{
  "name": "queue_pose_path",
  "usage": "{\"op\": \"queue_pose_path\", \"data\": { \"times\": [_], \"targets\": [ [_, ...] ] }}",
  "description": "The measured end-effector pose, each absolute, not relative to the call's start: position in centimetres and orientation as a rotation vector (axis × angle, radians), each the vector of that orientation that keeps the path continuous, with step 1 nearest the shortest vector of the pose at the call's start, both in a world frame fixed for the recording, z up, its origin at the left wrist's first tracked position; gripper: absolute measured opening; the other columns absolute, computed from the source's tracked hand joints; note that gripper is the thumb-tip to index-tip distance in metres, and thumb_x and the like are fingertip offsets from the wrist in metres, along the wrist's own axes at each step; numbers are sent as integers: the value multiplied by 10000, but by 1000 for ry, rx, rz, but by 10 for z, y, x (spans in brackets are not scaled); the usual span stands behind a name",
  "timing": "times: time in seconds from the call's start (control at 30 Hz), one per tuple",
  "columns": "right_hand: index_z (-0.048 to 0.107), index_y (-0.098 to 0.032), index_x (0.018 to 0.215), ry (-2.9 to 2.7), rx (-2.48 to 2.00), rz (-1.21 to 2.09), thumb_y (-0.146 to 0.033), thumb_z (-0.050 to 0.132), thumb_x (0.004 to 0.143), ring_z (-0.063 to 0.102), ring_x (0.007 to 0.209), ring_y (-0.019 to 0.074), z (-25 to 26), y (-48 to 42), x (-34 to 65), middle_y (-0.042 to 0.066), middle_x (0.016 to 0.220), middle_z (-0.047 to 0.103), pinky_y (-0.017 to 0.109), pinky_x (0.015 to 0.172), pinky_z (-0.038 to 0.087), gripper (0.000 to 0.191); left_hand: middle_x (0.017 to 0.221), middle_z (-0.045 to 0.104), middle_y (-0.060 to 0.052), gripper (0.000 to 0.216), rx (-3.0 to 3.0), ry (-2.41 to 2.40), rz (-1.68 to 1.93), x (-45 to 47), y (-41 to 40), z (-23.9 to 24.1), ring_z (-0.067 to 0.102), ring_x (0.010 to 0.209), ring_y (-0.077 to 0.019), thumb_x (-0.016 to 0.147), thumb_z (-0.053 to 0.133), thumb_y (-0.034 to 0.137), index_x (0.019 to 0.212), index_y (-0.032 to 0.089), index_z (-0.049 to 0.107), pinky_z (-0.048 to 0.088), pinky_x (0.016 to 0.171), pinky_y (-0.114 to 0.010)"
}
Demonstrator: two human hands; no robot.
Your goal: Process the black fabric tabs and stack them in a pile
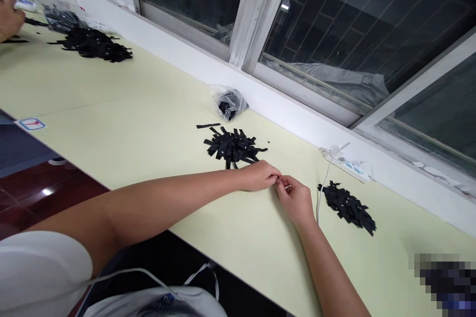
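My left hand (258, 176) and my right hand (297, 199) meet above the pale table (208, 208), fingertips pinched together. Whatever lies between the fingers is small, dark and mostly hidden, so I cannot name it. Just beyond my left hand is a loose pile of short black fabric strips (234, 146), some with small light specks. One separate black strip (208, 125) lies at the pile's far left. To the right of my right hand is a second heap of black strips (347, 206).
A clear plastic bag (230, 103) holding black pieces stands near the wall. A white cable (324, 183) runs beside a power strip (353, 168). Far left, another person's hand (10, 17) is near a larger black pile (92, 44). Windows line the back.
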State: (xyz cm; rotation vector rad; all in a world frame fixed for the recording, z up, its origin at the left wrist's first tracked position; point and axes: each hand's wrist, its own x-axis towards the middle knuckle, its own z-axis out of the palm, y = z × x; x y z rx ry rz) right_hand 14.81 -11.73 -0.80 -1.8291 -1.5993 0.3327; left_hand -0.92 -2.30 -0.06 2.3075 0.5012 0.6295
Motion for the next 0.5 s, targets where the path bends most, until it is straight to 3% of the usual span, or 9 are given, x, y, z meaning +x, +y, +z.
{"op": "queue_pose_path", "data": {
  "times": [0.27,0.5],
  "targets": [
    [605,-216,737,-1461,-1873,346,-382,555,823,429,493,124,-10,-114,163,-48,530,512,262,519,324,194,948,753,-31,271,2016,702,630,-8,-22,-5,632,732,-125,866,497,139,1035,152,708,461,666,-236],
    [526,-217,814,-1596,-1441,909,-467,525,893,450,565,139,3,-124,160,-25,614,519,267,561,379,262,896,726,-37,245,1976,718,643,-6,-17,-7,601,679,-127,841,515,150,1001,152,700,451,630,-248]
  ]
}}
